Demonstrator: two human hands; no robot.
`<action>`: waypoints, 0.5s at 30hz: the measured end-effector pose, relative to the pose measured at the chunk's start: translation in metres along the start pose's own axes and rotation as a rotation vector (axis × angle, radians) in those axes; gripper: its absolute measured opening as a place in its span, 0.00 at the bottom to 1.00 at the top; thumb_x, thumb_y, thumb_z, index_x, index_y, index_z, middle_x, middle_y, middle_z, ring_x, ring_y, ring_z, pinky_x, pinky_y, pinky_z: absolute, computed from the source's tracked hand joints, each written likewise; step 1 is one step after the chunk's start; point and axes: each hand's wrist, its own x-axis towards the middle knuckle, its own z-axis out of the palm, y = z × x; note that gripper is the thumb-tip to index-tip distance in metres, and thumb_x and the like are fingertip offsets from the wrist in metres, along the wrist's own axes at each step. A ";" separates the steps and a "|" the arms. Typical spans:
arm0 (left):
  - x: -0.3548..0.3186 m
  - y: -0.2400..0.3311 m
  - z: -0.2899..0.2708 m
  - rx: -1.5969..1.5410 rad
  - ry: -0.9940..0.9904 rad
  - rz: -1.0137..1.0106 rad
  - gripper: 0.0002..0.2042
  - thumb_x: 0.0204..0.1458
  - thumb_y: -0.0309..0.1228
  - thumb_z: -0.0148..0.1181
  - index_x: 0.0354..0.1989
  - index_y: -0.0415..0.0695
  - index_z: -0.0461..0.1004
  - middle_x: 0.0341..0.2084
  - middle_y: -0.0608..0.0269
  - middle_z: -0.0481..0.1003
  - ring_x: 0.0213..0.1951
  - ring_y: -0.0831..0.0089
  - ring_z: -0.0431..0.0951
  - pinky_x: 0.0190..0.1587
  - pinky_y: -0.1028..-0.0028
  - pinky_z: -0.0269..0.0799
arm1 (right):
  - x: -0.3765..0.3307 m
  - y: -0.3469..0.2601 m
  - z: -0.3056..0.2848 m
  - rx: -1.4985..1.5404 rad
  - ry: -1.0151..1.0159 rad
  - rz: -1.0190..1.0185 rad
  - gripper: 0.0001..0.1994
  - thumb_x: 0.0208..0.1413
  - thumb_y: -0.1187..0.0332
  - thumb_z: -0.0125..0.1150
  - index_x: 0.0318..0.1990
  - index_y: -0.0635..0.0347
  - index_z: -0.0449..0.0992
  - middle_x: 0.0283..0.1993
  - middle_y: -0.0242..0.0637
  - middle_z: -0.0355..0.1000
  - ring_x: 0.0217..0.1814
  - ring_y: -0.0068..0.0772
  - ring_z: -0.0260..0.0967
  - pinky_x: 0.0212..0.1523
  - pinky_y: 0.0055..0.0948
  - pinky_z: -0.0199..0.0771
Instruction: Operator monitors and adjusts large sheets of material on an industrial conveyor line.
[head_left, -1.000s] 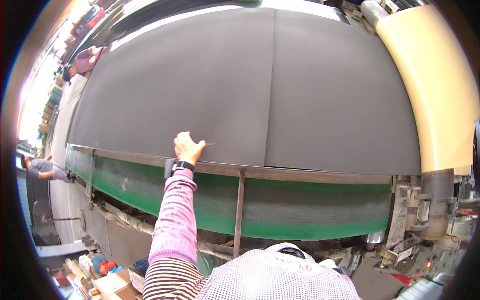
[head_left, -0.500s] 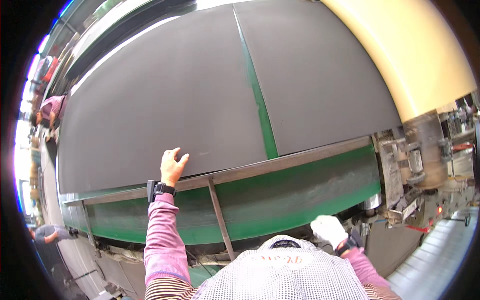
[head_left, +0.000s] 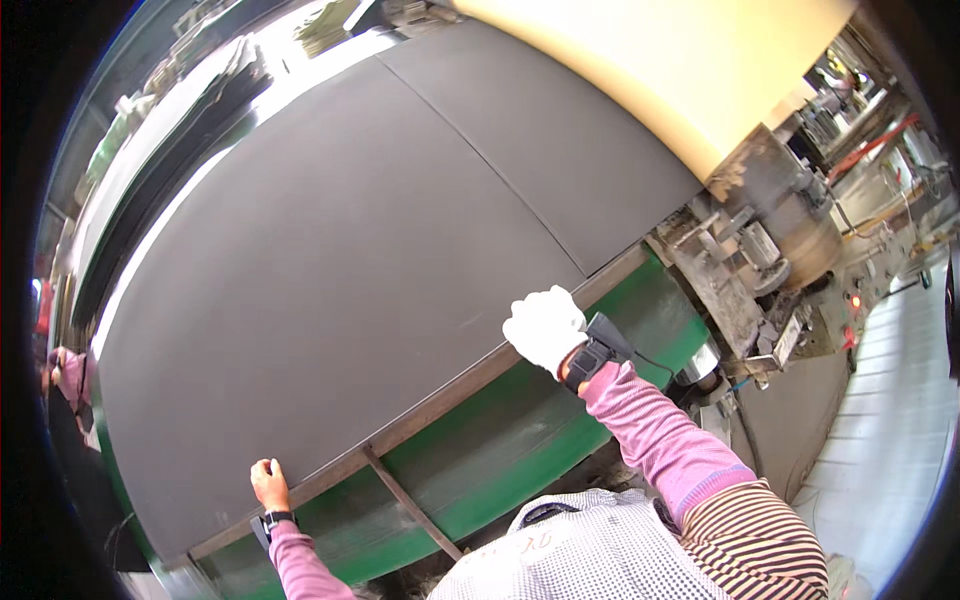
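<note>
While a wide dark grey sheet point(head_left: 300, 260) is being bordered along its near side by a metal rail point(head_left: 430, 412), that edge is being reached at two places. Toward its left end, the bare left hand point(head_left: 270, 484) is being held with its fingers bent at the sheet's margin; whether anything is being gripped by it cannot be told. Farther right, near the sheet's right corner, the white-gloved right hand point(head_left: 546, 328) is being placed at the same edge, its fingers curled inward; a grip on the sheet cannot be confirmed, as the fingertips are being hidden. By a thin seam, the sheet is being divided from a second grey sheet point(head_left: 560, 140), which is being flanked by a broad yellow roll point(head_left: 660, 65). Below the rail, a green belt point(head_left: 530, 445) is being crossed by a slanting metal strut point(head_left: 412, 502). At the far left, a co-worker point(head_left: 72, 378) in pink is being seen.
</note>
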 end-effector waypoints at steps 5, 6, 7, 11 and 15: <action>-0.009 0.073 0.003 -0.186 -0.075 0.207 0.07 0.51 0.31 0.59 0.33 0.41 0.74 0.33 0.58 0.73 0.38 0.60 0.74 0.43 0.63 0.69 | 0.002 0.064 0.005 -0.050 -0.098 0.193 0.11 0.54 0.63 0.51 0.36 0.49 0.83 0.37 0.31 0.79 0.43 0.34 0.76 0.45 0.39 0.66; -0.011 0.091 0.000 -0.179 -0.087 0.307 0.07 0.51 0.31 0.59 0.33 0.41 0.74 0.33 0.58 0.73 0.39 0.60 0.74 0.44 0.63 0.70 | 0.002 0.077 0.003 -0.056 -0.105 0.241 0.11 0.55 0.63 0.51 0.36 0.49 0.82 0.38 0.32 0.79 0.43 0.34 0.76 0.45 0.38 0.66; -0.016 0.110 -0.002 -0.130 -0.114 0.328 0.08 0.51 0.33 0.60 0.35 0.41 0.75 0.39 0.57 0.73 0.46 0.58 0.72 0.49 0.62 0.68 | 0.000 0.089 0.000 -0.056 -0.104 0.266 0.12 0.53 0.62 0.52 0.36 0.50 0.81 0.38 0.35 0.78 0.43 0.35 0.75 0.46 0.38 0.67; -0.025 0.171 -0.015 0.050 -0.115 0.472 0.17 0.53 0.38 0.60 0.49 0.46 0.76 0.62 0.47 0.60 0.63 0.43 0.58 0.63 0.54 0.56 | -0.023 0.111 -0.012 0.218 0.274 0.466 0.13 0.51 0.61 0.51 0.39 0.56 0.76 0.41 0.40 0.74 0.45 0.43 0.73 0.47 0.40 0.71; -0.029 0.226 -0.008 -0.063 -0.442 0.385 0.21 0.55 0.43 0.56 0.56 0.51 0.72 0.65 0.42 0.54 0.63 0.34 0.53 0.63 0.49 0.55 | -0.088 0.079 -0.006 0.544 0.551 0.289 0.17 0.56 0.62 0.52 0.51 0.57 0.72 0.52 0.43 0.71 0.52 0.44 0.70 0.53 0.36 0.70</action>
